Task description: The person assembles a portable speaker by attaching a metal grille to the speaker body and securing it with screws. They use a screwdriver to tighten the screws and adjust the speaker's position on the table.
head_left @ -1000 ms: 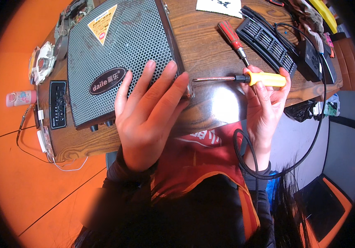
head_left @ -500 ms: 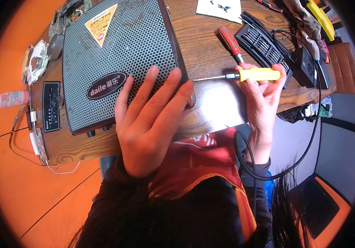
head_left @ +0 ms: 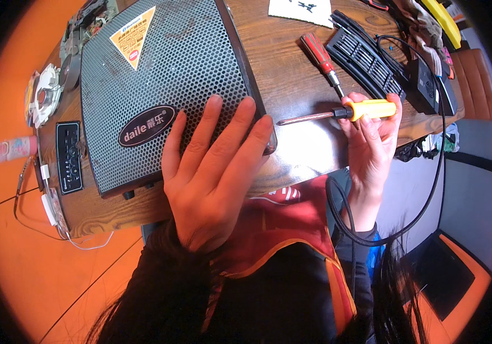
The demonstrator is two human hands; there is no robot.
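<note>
A boxy speaker with a perforated metal grille, an oval badge and a triangular orange sticker lies on the wooden table. My left hand rests flat on its near right corner, fingers spread. Right of the speaker, my right hand grips a yellow-handled screwdriver between thumb and fingers. Its shaft points left, and the tip is a little apart from the speaker's side edge. Just beyond that hand lies a red-handled screwdriver.
A black screwdriver bit set and a black box with a cable lie at the right. White paper with small dark pieces is at the back. A black control panel stands left of the speaker, near a pink bottle.
The screwdriver's tip has drawn back to the right, away from the speaker's edge, and its shaft now shows fully. My left hand stays on the speaker.
</note>
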